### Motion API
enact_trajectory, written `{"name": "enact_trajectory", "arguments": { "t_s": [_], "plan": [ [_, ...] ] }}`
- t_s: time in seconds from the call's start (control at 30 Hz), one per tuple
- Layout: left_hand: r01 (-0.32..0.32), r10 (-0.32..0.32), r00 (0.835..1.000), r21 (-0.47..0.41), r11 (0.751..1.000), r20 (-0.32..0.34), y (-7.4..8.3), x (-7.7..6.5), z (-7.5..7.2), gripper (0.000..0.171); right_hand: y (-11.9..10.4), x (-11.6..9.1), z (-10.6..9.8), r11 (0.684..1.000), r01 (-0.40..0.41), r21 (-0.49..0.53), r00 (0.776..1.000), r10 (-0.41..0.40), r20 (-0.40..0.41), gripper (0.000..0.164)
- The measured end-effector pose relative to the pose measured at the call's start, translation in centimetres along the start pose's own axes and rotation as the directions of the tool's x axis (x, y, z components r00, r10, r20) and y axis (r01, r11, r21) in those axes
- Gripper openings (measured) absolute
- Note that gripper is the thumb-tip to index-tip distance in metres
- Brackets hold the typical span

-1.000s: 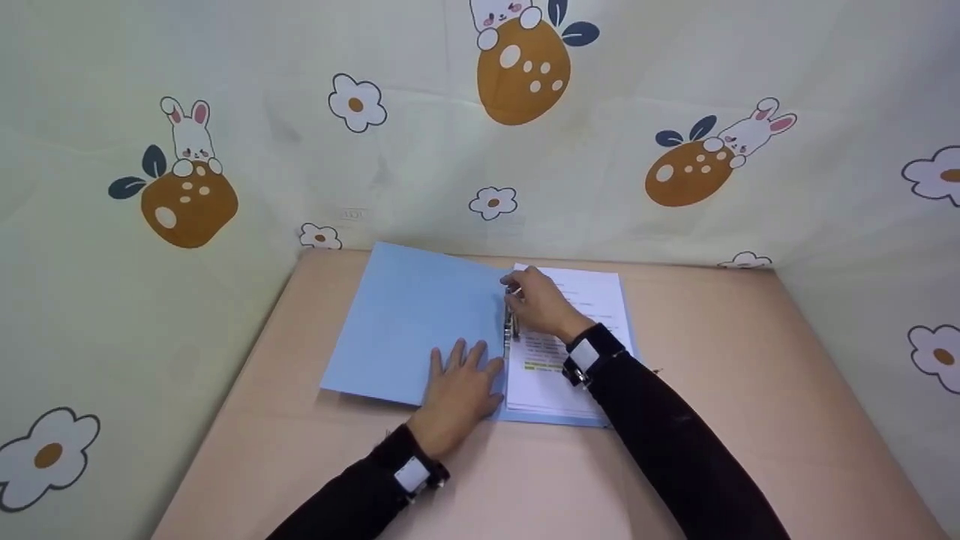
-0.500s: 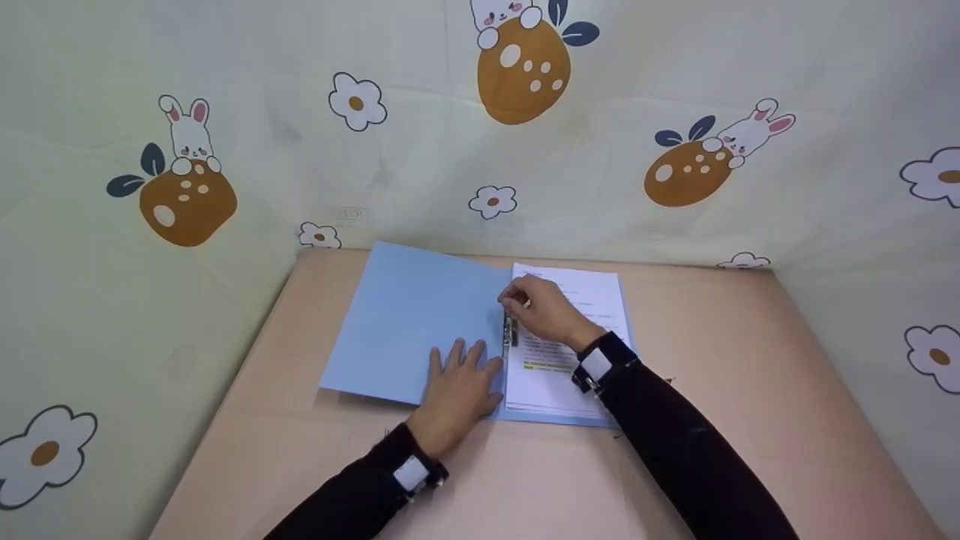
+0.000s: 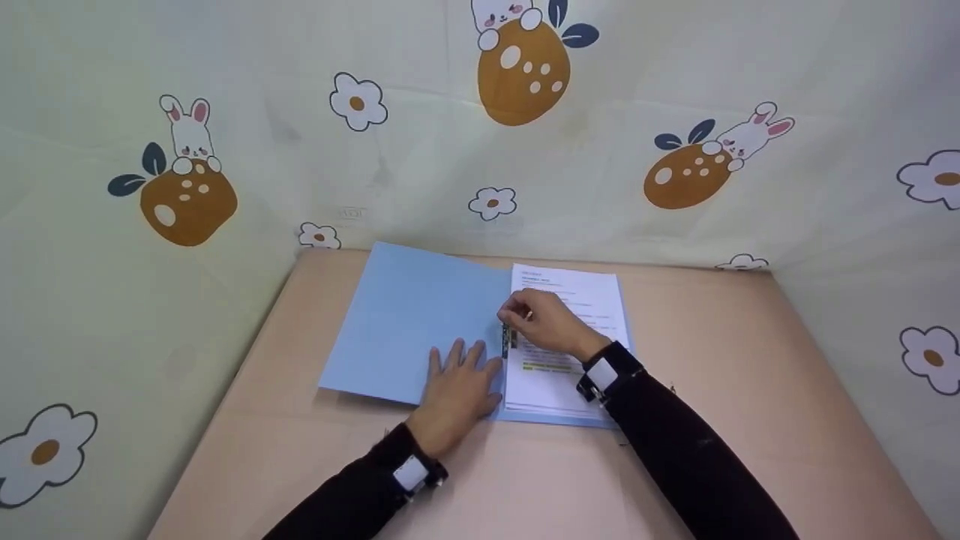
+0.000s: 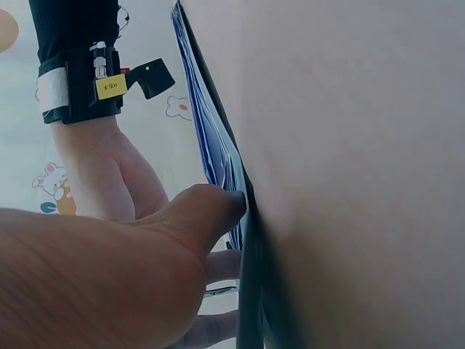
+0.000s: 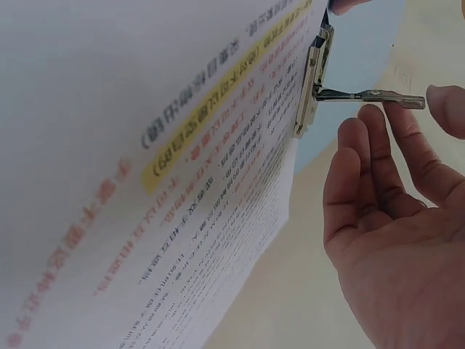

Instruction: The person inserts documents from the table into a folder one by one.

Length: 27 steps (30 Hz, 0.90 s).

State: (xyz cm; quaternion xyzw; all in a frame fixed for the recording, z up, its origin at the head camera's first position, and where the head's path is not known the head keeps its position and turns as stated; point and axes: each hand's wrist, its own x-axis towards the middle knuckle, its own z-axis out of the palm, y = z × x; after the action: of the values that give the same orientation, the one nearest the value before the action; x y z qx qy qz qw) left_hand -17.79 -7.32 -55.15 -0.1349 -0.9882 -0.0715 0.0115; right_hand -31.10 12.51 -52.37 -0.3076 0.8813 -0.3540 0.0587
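A light blue clip folder [image 3: 420, 315] lies spread on the table, with printed white sheets [image 3: 555, 394] on its right half. Across its inner lower left part rests my left hand [image 3: 457, 390], fingers spread; the left wrist view has its thumb [image 4: 218, 207] against the folder's edge. My right hand [image 3: 544, 319] is at the metal clip [image 3: 505, 341] by the spine. In the right wrist view the clip's lever [image 5: 370, 96] stands out from the paper. My curled right fingers [image 5: 396, 123] touch the lever, with the thumb [image 5: 447, 109] close to its tip.
Beneath the folder is a pinkish-beige tabletop [image 3: 750, 420]. A pale cloth backdrop [image 3: 420, 150] with printed rabbits and flowers rises behind the table and on both sides. Yellow highlighting [image 3: 547, 366] marks lines on the top sheet.
My right hand has shifted down along the spine, towards the person, uncovering the top lines of the page. The left hand and the folder stay where they were.
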Motion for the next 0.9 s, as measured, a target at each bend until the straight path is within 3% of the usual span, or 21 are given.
{"name": "enact_trajectory", "arguments": {
  "t_s": [0.13, 0.53, 0.9],
  "plan": [
    [-0.001, 0.001, 1.0, -0.004, 1.0, 0.001, 0.04, -0.03, -0.17, 0.057, 0.1, -0.22, 0.28, 1.0, -0.001, 0.005, 1.0, 0.001, 0.006, 0.033],
    [-0.002, 0.002, 1.0, 0.019, 1.0, -0.014, 0.07, -0.22, -0.06, 0.059, -0.23, -0.51, 0.39, 0.996, -0.082, 0.033, 0.997, 0.081, 0.014, 0.024],
    [0.0, -0.001, 1.0, 0.009, 1.0, 0.007, 0.12, -0.14, -0.17, 0.06, -0.34, -0.66, 0.39, 0.954, -0.228, 0.196, 0.974, 0.226, 0.032, 0.022]
  ]
}}
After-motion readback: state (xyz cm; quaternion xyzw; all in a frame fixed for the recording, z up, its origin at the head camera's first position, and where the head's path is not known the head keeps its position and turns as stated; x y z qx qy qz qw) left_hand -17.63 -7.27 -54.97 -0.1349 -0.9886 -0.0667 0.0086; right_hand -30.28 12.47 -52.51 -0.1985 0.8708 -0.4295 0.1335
